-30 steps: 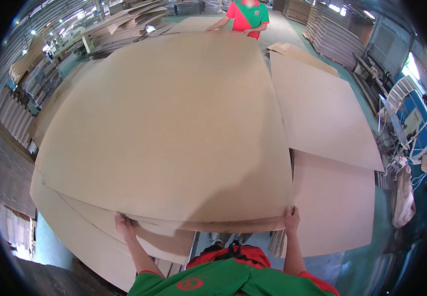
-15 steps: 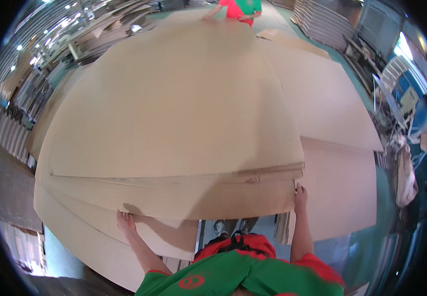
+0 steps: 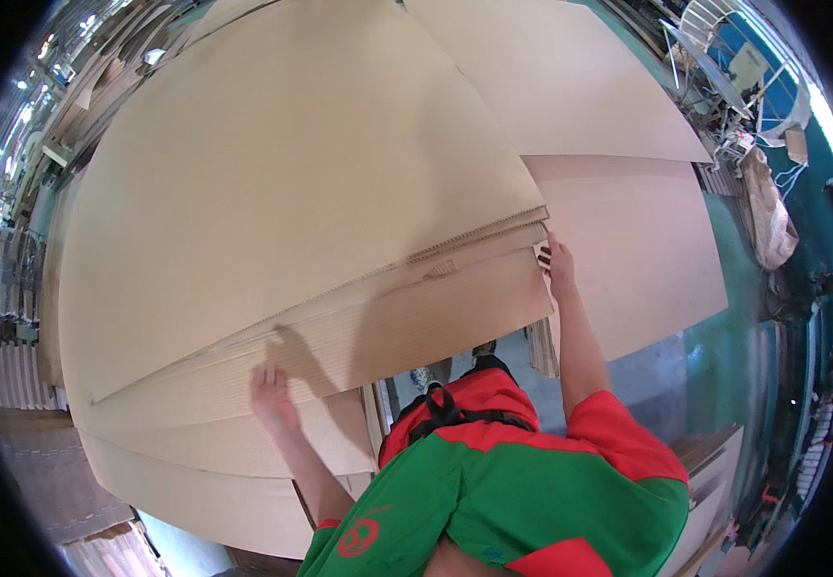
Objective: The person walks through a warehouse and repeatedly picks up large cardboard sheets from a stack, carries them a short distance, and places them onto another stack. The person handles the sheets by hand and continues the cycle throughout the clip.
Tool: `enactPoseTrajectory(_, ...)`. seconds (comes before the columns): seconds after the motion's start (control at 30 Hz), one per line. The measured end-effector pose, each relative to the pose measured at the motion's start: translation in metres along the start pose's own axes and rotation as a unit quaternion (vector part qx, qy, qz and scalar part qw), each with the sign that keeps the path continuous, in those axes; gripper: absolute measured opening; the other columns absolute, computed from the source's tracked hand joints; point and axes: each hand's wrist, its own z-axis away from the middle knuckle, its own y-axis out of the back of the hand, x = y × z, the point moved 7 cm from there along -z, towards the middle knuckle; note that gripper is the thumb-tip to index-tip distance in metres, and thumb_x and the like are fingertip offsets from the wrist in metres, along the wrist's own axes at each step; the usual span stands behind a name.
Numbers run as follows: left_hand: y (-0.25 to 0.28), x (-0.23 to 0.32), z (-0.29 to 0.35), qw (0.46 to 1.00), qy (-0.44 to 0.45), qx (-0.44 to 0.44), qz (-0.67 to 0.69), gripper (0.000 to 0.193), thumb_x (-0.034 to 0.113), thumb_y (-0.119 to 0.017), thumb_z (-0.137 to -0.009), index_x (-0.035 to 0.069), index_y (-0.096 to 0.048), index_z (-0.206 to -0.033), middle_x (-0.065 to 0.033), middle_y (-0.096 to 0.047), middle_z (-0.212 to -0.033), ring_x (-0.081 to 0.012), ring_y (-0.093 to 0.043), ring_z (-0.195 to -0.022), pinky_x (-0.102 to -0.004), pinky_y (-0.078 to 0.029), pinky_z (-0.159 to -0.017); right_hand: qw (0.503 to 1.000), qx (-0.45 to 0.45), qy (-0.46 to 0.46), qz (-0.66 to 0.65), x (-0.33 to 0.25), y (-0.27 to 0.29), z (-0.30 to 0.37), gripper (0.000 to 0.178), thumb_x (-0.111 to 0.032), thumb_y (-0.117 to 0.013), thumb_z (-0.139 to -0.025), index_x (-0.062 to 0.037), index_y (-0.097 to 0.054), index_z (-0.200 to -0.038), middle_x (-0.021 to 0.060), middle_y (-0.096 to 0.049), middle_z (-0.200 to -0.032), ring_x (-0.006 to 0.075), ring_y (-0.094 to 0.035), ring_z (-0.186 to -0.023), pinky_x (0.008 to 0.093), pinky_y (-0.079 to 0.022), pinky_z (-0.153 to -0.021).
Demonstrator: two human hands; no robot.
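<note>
A stack of large brown cardboard sheets spreads out before me, their near edges stepped and showing fluted layers. At the near right corner my right hand grips the side edge of a lower cardboard sheet, thumb uppermost and fingers curled at the edge. My left hand is raised by that sheet's front edge, fingers extended and slightly blurred, holding nothing. Its shadow falls on the cardboard just beyond it.
More cardboard sheets lie to the right, and others lower at the near left. A metal-framed chair and a pale sack are at the far right. My shoes stand on the floor below the stack.
My left hand has come off the sheet's front edge and lifted. The right hand stays at the corner. The view has tilted down and turned, and the person across is out of view.
</note>
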Motion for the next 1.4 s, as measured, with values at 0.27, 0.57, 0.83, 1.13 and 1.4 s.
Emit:
enactPoseTrajectory(0.27, -0.079, -0.093, 0.014, 0.987, 0.151, 0.014, 0.060, 0.062, 0.040, -0.054, -0.095, -0.007, -0.035, -0.130, -0.0206, -0.042, -0.130, -0.0345, -0.045, -0.123, -0.0466, -0.041, -0.104, 0.993, -0.054, 0.076, 0.070, -0.053, -0.022, -0.082, 0.058, -0.047, -0.056, -0.092, -0.0012, -0.052, -0.128, 0.0128, -0.059, -0.120, 0.0230, -0.057, -0.104, 0.0364, -0.047, -0.085)
enactPoseTrajectory(0.57, -0.093, -0.113, -0.023, 0.971, 0.135, 0.187, 0.068, 0.088, 0.049, -0.058, -0.088, -0.004, -0.017, -0.145, -0.0222, -0.028, -0.147, -0.0361, -0.034, -0.134, -0.0550, -0.032, -0.109, 0.950, -0.045, 0.193, 0.239, -0.061, -0.054, -0.088, 0.051, -0.032, -0.060, -0.090, 0.0022, -0.051, -0.127, 0.0249, -0.060, -0.120, 0.0376, -0.057, -0.113, 0.0417, -0.044, -0.096)
enactPoseTrajectory(0.83, -0.044, -0.112, -0.043, 0.973, 0.095, 0.206, -0.033, 0.058, 0.041, -0.054, -0.092, -0.001, -0.044, -0.132, -0.0202, -0.051, -0.129, -0.0330, -0.053, -0.118, -0.0512, -0.045, -0.098, 0.973, -0.157, 0.085, 0.148, -0.083, -0.048, -0.093, 0.042, -0.028, -0.064, -0.089, 0.0037, -0.057, -0.115, 0.0195, -0.065, -0.106, 0.0271, -0.062, -0.098, 0.0356, -0.047, -0.086)
enactPoseTrajectory(1.13, -0.072, -0.102, -0.039, 0.979, 0.025, 0.202, 0.012, 0.031, 0.026, -0.066, -0.090, 0.003, -0.059, -0.110, -0.0107, -0.063, -0.104, -0.0241, -0.062, -0.094, -0.0417, -0.054, -0.079, 0.925, -0.056, 0.223, 0.302, -0.093, -0.044, -0.093, 0.039, -0.028, -0.066, -0.085, 0.0031, -0.063, -0.108, 0.0215, -0.061, -0.102, 0.0371, -0.059, -0.099, 0.0423, -0.046, -0.086)
enactPoseTrajectory(1.4, -0.148, -0.126, -0.067, 0.988, 0.046, 0.138, -0.056, 0.030, 0.029, -0.069, -0.089, 0.006, -0.061, -0.106, -0.0057, -0.061, -0.099, -0.0185, -0.061, -0.088, -0.0329, -0.054, -0.070, 0.963, -0.093, 0.117, 0.226, -0.102, -0.035, -0.108, 0.048, -0.041, -0.057, -0.092, 0.0057, -0.066, -0.090, 0.0227, -0.067, -0.084, 0.0367, -0.065, -0.084, 0.0424, -0.048, -0.075)
